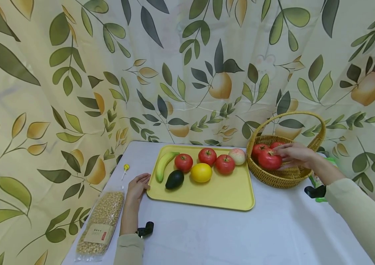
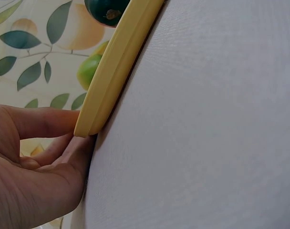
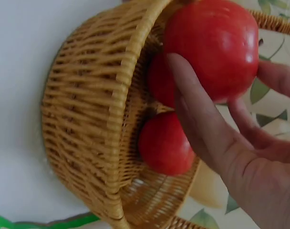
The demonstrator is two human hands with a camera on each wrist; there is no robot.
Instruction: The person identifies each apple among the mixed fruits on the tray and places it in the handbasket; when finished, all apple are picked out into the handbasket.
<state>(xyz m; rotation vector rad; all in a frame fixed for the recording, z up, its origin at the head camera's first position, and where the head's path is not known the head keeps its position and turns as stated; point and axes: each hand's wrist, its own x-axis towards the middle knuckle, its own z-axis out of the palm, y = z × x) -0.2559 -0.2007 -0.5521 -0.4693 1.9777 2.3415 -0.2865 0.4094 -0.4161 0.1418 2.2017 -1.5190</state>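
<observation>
My right hand (image 1: 295, 154) grips a red apple (image 1: 270, 159) over the wicker basket (image 1: 281, 183). In the right wrist view, the fingers and thumb are spread around the held apple (image 3: 214, 47), at the level of the basket rim. Two more red apples lie inside, one of them lower down (image 3: 166, 143). My left hand (image 1: 137, 187) is at the left edge of the yellow tray (image 1: 204, 197). The left wrist view has its fingers (image 2: 45, 123) pinching the tray's corner (image 2: 92, 121), close to the tabletop.
On the tray lie a banana (image 1: 163, 165), an avocado (image 1: 175, 179), a lemon (image 1: 201, 172), several red apples (image 1: 225, 164) and a peach (image 1: 237, 156). Left of it are a lollipop (image 1: 126, 168) and a bag of beans (image 1: 102, 217). A green package (image 1: 320, 184) is partly hidden behind the right arm.
</observation>
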